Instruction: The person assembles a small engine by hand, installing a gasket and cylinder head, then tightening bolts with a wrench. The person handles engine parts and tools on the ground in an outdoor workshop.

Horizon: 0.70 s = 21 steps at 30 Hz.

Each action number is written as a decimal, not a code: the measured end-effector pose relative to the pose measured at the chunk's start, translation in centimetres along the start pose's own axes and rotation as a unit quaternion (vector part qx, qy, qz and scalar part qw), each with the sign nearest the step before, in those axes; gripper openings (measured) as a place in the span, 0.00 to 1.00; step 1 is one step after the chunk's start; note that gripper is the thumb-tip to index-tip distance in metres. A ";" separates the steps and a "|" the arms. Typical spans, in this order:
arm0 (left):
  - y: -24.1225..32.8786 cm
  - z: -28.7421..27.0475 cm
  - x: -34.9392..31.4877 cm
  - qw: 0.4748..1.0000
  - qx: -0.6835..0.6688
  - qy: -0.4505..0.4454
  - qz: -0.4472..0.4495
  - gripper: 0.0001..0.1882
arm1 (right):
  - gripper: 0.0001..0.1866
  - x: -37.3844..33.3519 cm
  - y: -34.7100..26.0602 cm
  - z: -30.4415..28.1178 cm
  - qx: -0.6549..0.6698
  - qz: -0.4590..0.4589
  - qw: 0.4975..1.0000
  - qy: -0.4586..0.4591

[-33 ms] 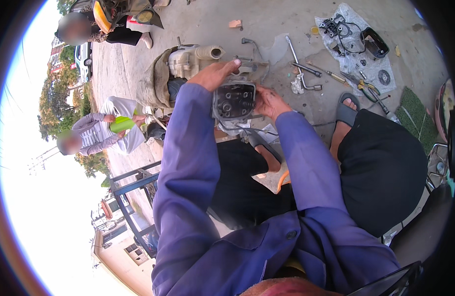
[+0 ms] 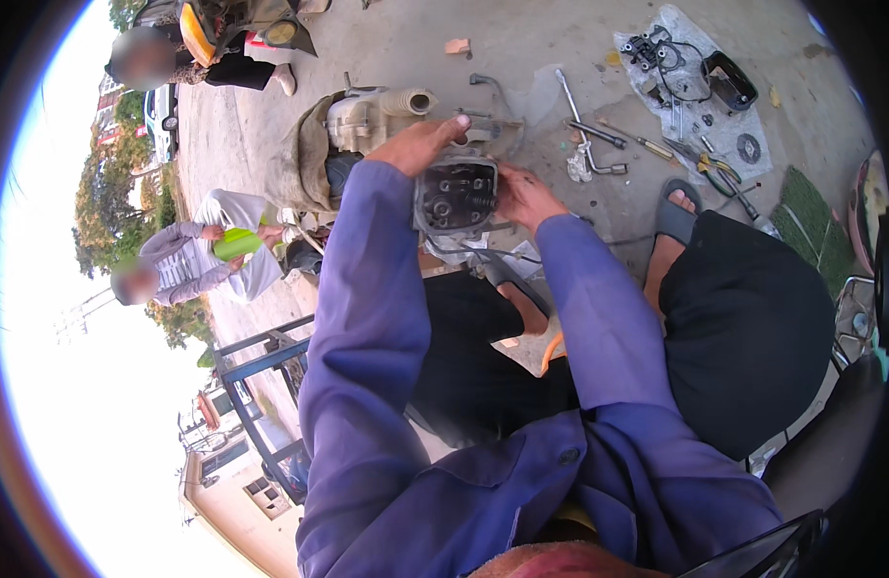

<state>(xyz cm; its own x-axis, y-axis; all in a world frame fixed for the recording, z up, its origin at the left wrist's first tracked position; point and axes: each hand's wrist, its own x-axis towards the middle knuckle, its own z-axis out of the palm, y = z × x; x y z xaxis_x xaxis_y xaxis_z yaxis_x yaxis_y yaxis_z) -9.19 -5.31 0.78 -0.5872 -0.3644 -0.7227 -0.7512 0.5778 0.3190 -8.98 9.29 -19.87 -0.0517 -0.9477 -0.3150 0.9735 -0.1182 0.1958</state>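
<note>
Ahead of me is an engine cylinder head (image 2: 442, 220), a squarish grey metal casting with a dark, oily hollow that faces me. My left hand (image 2: 411, 149) lies along its far left edge, thumb stretched outward, the other fingers hidden behind the part. On the opposite side, my right hand (image 2: 527, 196) presses against the wall with bent fingers, their tips partly out of sight. The casting is held between both hands. Just beyond it rests a dusty engine (image 2: 360, 121) with a ribbed pale pipe stub (image 2: 406, 102), beside a brown cloth (image 2: 306, 159).
To the right lie a cross-shaped wheel wrench (image 2: 571, 104), a screwdriver (image 2: 647, 144) and pliers (image 2: 719, 171). A plastic sheet (image 2: 671, 29) carries a black cover (image 2: 729, 82) and small parts. A blue metal frame (image 2: 255, 356) stands left. A seated person (image 2: 203, 252) is farther left.
</note>
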 end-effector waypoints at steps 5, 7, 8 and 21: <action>-0.9 0.2 0.8 0.999 -0.039 -0.031 -0.013 0.37 | 0.09 -0.8 -0.1 0.8 -0.012 -0.033 0.999 0.035; -0.7 0.3 0.7 0.999 -0.040 -0.028 -0.007 0.36 | 0.09 -1.1 -0.1 0.8 -0.012 -0.048 0.998 0.025; -0.6 0.3 0.6 0.999 -0.045 -0.027 -0.008 0.36 | 0.10 -1.1 -0.1 0.9 -0.007 -0.046 0.999 0.021; -0.3 0.7 -0.3 0.995 -0.092 -0.006 0.035 0.34 | 0.15 -2.0 0.3 1.8 -0.018 -0.046 0.998 -0.030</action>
<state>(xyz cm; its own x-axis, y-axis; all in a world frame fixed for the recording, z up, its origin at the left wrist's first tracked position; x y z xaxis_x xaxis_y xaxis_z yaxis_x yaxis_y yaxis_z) -8.57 -4.84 0.50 -0.6378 -0.3178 -0.7016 -0.7512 0.4579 0.4755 -8.99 10.59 -17.52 -0.1535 -0.9496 -0.2734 0.9712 -0.1960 0.1356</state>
